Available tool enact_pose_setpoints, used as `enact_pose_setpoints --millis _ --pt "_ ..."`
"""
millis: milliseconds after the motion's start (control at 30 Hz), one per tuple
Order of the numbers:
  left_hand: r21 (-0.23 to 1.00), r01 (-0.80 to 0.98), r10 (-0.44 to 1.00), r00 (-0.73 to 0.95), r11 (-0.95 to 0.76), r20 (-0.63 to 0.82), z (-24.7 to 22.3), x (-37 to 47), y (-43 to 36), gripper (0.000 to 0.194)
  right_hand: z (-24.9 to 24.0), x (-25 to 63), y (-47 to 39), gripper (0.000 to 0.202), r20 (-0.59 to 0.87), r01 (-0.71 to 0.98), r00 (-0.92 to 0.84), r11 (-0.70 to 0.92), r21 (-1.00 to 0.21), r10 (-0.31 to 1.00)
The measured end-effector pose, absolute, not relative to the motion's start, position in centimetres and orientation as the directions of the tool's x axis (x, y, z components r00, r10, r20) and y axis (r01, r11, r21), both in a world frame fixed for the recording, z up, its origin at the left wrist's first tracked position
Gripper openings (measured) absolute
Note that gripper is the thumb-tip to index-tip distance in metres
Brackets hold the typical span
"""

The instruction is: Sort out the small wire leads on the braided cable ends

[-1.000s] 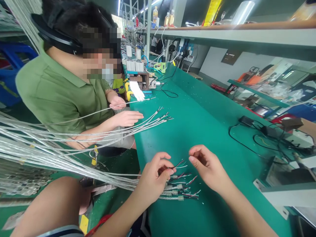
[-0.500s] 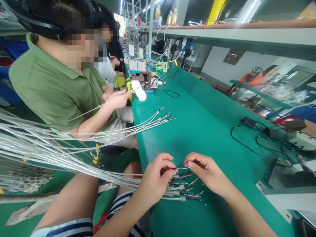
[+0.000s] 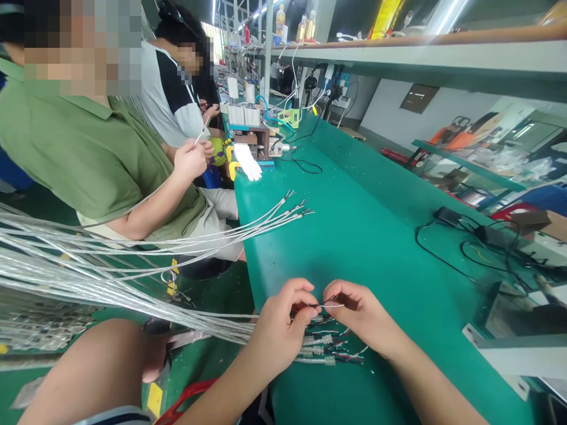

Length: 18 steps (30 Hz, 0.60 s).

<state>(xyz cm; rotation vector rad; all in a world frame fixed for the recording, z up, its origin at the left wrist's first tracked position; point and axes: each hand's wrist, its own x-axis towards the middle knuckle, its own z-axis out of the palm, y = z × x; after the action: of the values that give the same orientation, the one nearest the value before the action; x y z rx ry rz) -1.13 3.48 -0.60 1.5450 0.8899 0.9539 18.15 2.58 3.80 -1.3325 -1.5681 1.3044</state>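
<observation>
My left hand [image 3: 290, 319] pinches a cable near its stripped end, where thin coloured wires come out. Close by on the right, my right hand [image 3: 357, 307] has its thumb and fingertips closed on those wires; one white wire [image 3: 333, 306] shows between the hands. Beneath them, several more cable ends [image 3: 325, 349] with dark, red and white wires lie on the green bench. Their pale jackets run left in a large bundle [image 3: 177, 307] off the bench edge. Another group of cable ends [image 3: 296, 212] rests farther up the bench.
A person in a green shirt [image 3: 124, 171] sits at left, holding a cable. Beyond stand a bench machine [image 3: 254, 133] and a white glove [image 3: 248, 160]. Black cords and adapters [image 3: 447, 217] lie at right. A shelf [image 3: 420, 56] overhangs the bench [image 3: 354, 236].
My right hand has moved slightly left, closer to my left hand. The person in green has leaned back left and drawn their hands and cable away from the machine. My leg has shifted.
</observation>
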Motion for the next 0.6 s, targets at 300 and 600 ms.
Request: enact_pose_setpoints --millis 300,600 --pt "0.991 -0.003 0.928 0.351 -0.136 0.129 -1.1 -0.9 3.6 0.019 3.8 18.0 2.4 0.017 0.047 0.328 -0.040 0.058 -0.943 0.998" --pt "0.992 0.014 0.939 0.322 -0.129 0.118 -1.2 -0.8 3.4 0.019 5.0 18.8 2.4 0.023 0.036 0.390 -0.044 0.051 -0.919 0.998"
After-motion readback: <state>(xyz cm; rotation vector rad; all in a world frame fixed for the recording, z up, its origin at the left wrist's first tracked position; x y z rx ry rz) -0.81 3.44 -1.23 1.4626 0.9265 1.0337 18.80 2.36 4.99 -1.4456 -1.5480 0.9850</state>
